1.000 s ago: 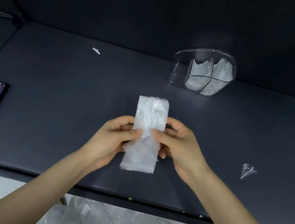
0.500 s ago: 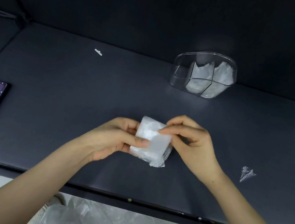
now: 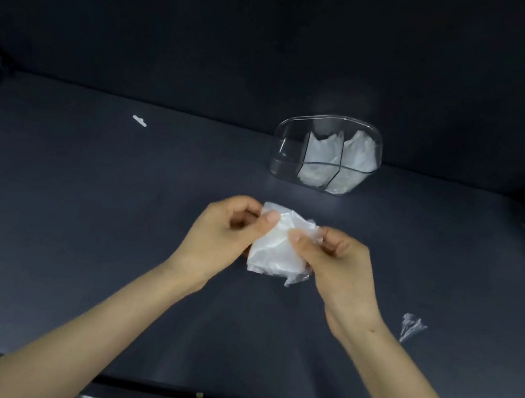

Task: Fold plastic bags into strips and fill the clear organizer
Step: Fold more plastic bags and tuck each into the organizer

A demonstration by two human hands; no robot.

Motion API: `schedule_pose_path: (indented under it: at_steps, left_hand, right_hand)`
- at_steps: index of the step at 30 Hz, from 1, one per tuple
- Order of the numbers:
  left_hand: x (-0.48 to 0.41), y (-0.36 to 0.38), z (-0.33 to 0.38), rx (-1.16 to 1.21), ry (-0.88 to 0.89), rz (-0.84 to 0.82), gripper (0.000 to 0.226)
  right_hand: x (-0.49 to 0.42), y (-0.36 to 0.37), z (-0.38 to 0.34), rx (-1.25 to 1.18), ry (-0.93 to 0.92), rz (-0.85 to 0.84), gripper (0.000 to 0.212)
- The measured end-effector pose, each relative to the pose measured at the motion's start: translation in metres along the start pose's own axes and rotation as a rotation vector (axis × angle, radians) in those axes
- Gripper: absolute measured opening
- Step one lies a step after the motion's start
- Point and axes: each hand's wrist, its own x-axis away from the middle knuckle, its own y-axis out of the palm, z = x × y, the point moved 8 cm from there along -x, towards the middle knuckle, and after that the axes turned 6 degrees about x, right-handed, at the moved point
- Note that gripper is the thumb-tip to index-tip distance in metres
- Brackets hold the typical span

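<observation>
A folded plastic bag [image 3: 275, 246] is held just above the tabletop [image 3: 74, 236], near the middle of the view, pinched between both hands. The left hand [image 3: 224, 230] is closed on its upper left corner, thumb on top, and the right hand [image 3: 335, 263] is closed on its right edge, thumb pressed onto the film. The bag is seen as a compact, roughly square packet with a loose tail of film hanging at its lower right corner.

The film is judged to be very light, thin and limp, with no stiffness of its own; the folds are likely to spring open once pressure is eased. It is also judged slippery, so the layers may slide over one another. The packet is best taken across its folded edges, thumb over and fingers under, so that all layers are trapped together, and the loose tail is best tucked in first.

The clear organizer [image 3: 327, 156] stands at about 1 o'clock from the hands, near but apart. Its middle and right compartments already hold white bags; the left compartment looks empty and is judged the likely place for this packet. A small scrap of clear film [image 3: 411, 326] lies at 4 o'clock.
</observation>
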Motion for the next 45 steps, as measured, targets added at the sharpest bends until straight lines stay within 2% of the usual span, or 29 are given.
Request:
schedule_pose_path:
  at_steps: [2, 4, 6, 9, 11, 13, 16, 18, 20, 24, 27, 30, 36, 45]
  left_hand:
    - [-0.009, 0.011, 0.011, -0.043, 0.133, 0.072, 0.012]
    - [-0.017, 0.025, 0.02, -0.062, 0.22, 0.099, 0.013]
    - [-0.026, 0.037, 0.026, -0.067, 0.26, 0.107, 0.014]
    - [-0.046, 0.044, 0.029, -0.145, 0.286, 0.115, 0.014]
    - [-0.064, 0.038, 0.041, -0.383, 0.393, 0.183, 0.032]
    - [-0.089, 0.033, 0.052, -0.66, 0.453, 0.204, 0.065]
    - [-0.127, 0.038, 0.051, -0.769, 0.299, -0.013, 0.095]
    - [-0.139, 0.048, 0.046, -0.804, 0.284, -0.155, 0.103]
    - [-0.142, 0.053, 0.042, -0.854, 0.32, -0.209, 0.107]
    - [-0.14, 0.055, 0.037, -1.016, 0.403, -0.114, 0.106]
    - [-0.139, 0.054, 0.034, -0.982, 0.381, -0.085, 0.103]
    - [-0.132, 0.057, 0.021, -0.929, 0.323, -0.107, 0.1]
    - [-0.102, 0.063, 0.013, -0.773, 0.398, -0.052, 0.112]
    - [-0.097, 0.062, 0.01, -0.739, 0.294, -0.05, 0.114]
  right_hand:
    - [-0.003, -0.009, 0.001, -0.062, 0.053, 0.044, 0.007]
    - [-0.004, -0.011, 0.004, -0.206, 0.151, -0.005, 0.017]
    - [-0.006, -0.015, 0.0, -0.278, 0.174, -0.005, 0.016]
    - [-0.02, -0.042, -0.011, -0.239, 0.111, 0.197, 0.011]
    - [-0.036, -0.066, -0.022, -0.19, 0.076, 0.334, 0.016]
    - [-0.057, -0.088, -0.035, -0.127, 0.06, 0.428, 0.018]
    - [-0.088, -0.1, -0.054, -0.039, 0.035, 0.455, 0.027]
    - [-0.108, -0.098, -0.062, 0.036, 0.03, 0.439, 0.03]
    - [-0.124, -0.094, -0.064, 0.112, 0.035, 0.421, 0.029]
    - [-0.144, -0.088, -0.067, 0.379, 0.028, 0.407, 0.033]
    - [-0.142, -0.085, -0.073, 0.662, -0.005, 0.438, 0.035]
    - [-0.129, -0.085, -0.076, 0.823, -0.077, 0.474, 0.035]
    - [-0.102, -0.091, -0.07, 0.94, -0.163, 0.459, 0.033]
    - [-0.097, -0.089, -0.082, 1.155, -0.235, 0.383, 0.033]
